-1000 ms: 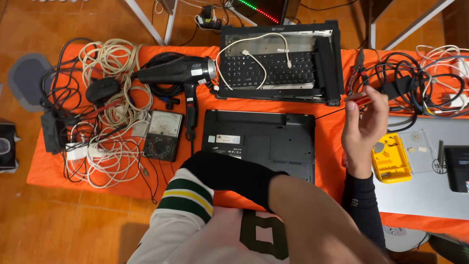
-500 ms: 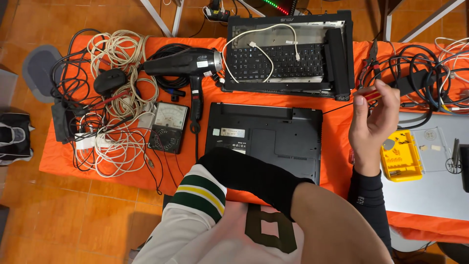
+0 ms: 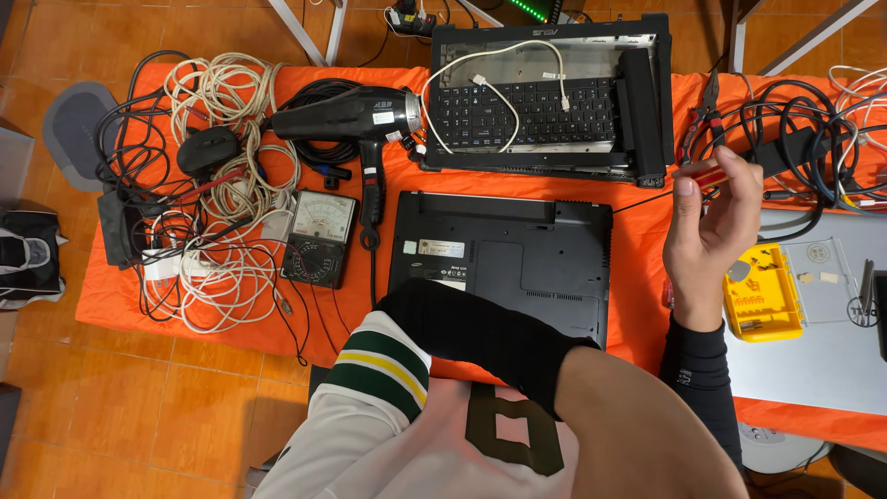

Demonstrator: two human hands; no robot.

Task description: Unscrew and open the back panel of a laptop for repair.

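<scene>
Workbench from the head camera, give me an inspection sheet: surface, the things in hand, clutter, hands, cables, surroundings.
Surface: orange cloth over the table.
Job's things: thin red-handled tool pinched in the right hand; closed black laptop lying underside up in front of the person.
Clutter: opened laptop chassis with keyboard, black hair dryer, analog multimeter, yellow bit case, pliers, silver laptop lid.
Hands: right hand raised, fingertips closed on the tool; left hand out of view, only the forearm in a black sleeve shows.
Cables: white cable coils left; black cables right.
Surroundings: tiled floor, table legs.
</scene>
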